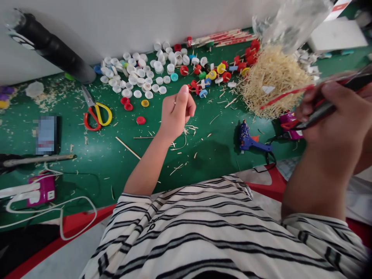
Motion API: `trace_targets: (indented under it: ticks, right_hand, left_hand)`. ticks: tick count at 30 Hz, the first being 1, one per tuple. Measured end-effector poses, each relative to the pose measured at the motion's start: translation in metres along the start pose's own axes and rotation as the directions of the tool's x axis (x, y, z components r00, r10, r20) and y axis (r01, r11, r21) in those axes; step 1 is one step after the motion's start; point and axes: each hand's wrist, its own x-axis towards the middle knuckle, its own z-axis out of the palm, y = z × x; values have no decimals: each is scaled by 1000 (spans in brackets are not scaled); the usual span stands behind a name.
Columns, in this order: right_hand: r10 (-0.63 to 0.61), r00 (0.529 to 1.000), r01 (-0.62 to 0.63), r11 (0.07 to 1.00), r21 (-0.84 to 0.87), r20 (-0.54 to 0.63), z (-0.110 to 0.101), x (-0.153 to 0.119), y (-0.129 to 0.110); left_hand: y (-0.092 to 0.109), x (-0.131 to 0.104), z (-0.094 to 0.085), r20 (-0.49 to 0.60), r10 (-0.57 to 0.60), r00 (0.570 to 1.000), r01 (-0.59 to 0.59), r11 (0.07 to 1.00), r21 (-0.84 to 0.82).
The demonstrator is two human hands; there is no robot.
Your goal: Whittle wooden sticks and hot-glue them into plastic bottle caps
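Note:
My left hand is closed in a loose fist over the green table, thumb on top. A tiny pale tip shows between its fingers; the rest of what it may hold is hidden. At the right, my right hand is wrapped around a long dark tool with red parts, its kind unclear from blur. A red strip reaches leftward from near that hand, over a heap of pale wood shavings. Below the shavings lies a blue glue gun. Red bottle caps sit left of my left hand.
White bottle caps and coloured caps on sticks spread along the wall. Scissors, a phone, a black bottle and a purple power strip with white cables lie left. A thin stick is near my left forearm.

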Motion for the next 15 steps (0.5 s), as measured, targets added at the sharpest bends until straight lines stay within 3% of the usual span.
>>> trace_targets:
  ticks: [3,5,8,11,15]
  right_hand:
    - [112,994,-110,933,342,13,2,-4,3]
    - [128,990,-141,873,467,58,4,-7,7]
    - [213,969,-238,692,681,123,10,-12,10]
    - [271,946,-302,545,782,176,21,-23,1]
    - [242,939,-334,477,813,244,39,-47,-24]
  left_hand:
    - [1,0,0,-3,16,1000,-16,1000,11]
    - [2,-1,0,11,27,1000,-28,999,28]
    - [4,-1,0,16,16,1000,-16,999,49]
    - [9,-4,3,19,-23,1000,22,997,69]
    - [21,-11,10,150,-77,986,51,985,166]
